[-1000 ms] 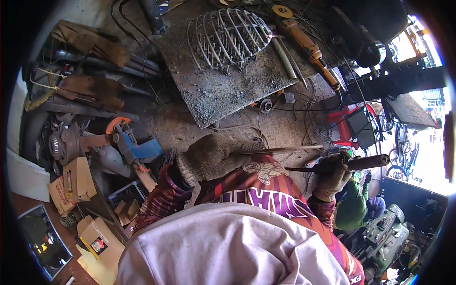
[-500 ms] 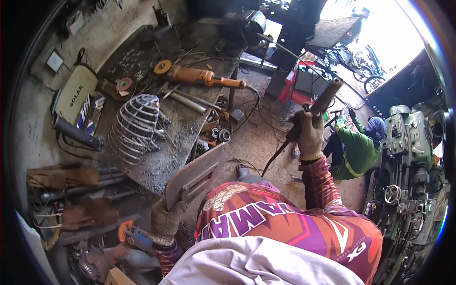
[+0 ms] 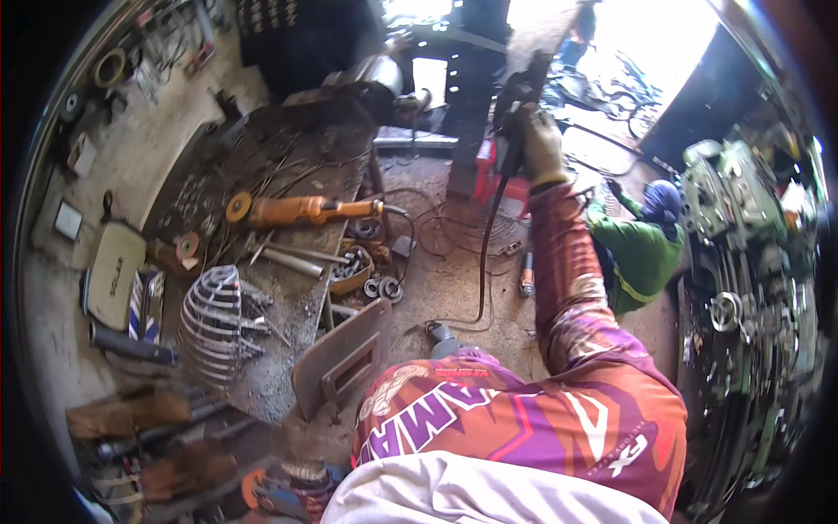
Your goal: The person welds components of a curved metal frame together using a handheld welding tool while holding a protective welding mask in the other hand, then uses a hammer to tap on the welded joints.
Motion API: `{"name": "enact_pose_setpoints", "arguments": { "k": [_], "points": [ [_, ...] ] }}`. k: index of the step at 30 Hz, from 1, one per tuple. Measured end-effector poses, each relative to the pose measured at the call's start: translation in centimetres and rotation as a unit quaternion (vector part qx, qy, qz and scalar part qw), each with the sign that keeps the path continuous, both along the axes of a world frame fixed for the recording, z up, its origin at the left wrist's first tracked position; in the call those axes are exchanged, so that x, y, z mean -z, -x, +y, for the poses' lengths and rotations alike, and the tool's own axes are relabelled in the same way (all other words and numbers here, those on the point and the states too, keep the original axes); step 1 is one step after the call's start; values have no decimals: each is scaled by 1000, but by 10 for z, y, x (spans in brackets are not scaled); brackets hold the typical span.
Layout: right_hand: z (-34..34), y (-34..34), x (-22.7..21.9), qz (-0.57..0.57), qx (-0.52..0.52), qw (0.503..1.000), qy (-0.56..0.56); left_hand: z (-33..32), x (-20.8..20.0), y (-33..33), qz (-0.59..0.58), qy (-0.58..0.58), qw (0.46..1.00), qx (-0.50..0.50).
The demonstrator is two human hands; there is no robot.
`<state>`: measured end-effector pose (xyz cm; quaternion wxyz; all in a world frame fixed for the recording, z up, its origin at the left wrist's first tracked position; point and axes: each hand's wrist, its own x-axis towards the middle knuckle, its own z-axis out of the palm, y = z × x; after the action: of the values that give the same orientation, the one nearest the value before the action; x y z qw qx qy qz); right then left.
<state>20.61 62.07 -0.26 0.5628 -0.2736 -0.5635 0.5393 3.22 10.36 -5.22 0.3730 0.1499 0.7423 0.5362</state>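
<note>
In a light work glove, my right hand (image 3: 543, 144) is raised ahead, closed around a dark welding electrode holder (image 3: 510, 122). From the holder a black cable (image 3: 486, 253) hangs to the floor. My left hand (image 3: 305, 441), low at the left, is gloved and blurred; it grips the lower end of a brown hand-held welding shield (image 3: 305, 375) with a rectangular window. The shield stands tilted beside the workbench's near edge. On the bench, close to the shield, rests a rounded cage of bent metal rods (image 3: 212, 319).
The cluttered workbench (image 3: 288, 345) bears an orange angle grinder (image 3: 301, 210) and a hammer (image 3: 292, 260). Cables (image 3: 436, 231) loop over the floor. A person in green (image 3: 642, 258) crouches at the right, near a green machine (image 3: 729, 188). A blue grinder (image 3: 288, 493) lies low at left.
The view has shifted. My right arm has stretched farther forward with the electrode holder. My left hand and the welding shield have moved lower in the picture.
</note>
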Motion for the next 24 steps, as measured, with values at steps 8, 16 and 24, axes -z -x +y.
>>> {"name": "enact_pose_setpoints", "arguments": {
  "k": [8, 16, 24],
  "points": [
    [173, 52, 39, 155, -219, 961, 65, 60, 34, -15, -17, -15, 997, -78],
    [223, 168, 70, 50, -191, 966, 164, 105, 24, -40, 16, 80, 990, -116],
    [275, 248, 114, -161, -153, 964, 144, 129, 3, -63, 4, 79, 973, -215]
  ]
}}
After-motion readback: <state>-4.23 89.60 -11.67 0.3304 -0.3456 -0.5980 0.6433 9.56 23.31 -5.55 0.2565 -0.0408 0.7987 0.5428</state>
